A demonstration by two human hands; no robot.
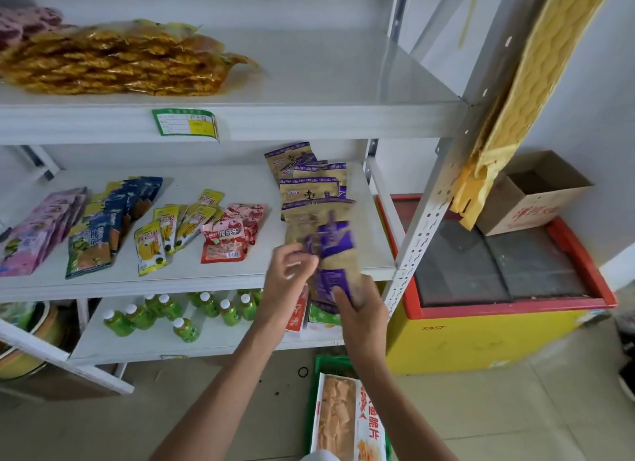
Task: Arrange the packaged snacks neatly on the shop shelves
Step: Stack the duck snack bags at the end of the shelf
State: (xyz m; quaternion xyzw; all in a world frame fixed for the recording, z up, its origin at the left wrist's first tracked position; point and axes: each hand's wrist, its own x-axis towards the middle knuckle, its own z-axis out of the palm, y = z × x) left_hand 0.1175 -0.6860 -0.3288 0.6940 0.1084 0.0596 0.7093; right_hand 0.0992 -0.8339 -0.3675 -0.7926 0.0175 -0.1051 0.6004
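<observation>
Holding a fan of purple-and-tan snack packets (330,254), the right hand (360,309) grips their lower ends while the left hand (287,278) pinches one beside its fingertips. Best to slide that packet free flat, then lay it on the row (311,185) beyond the fingers. Long axes run upright, tops toward the shelf (206,278).

A single head-worn wide-angle camera looks forward and down at white shop shelves (240,120) from close range, within arm's reach of the middle shelf. The shelves fill the left and centre and bow from lens distortion. The tiled floor (515,409) lies near at the bottom, a chest freezer (498,337) sits to the right, and both forearms enter from the bottom edge.
</observation>
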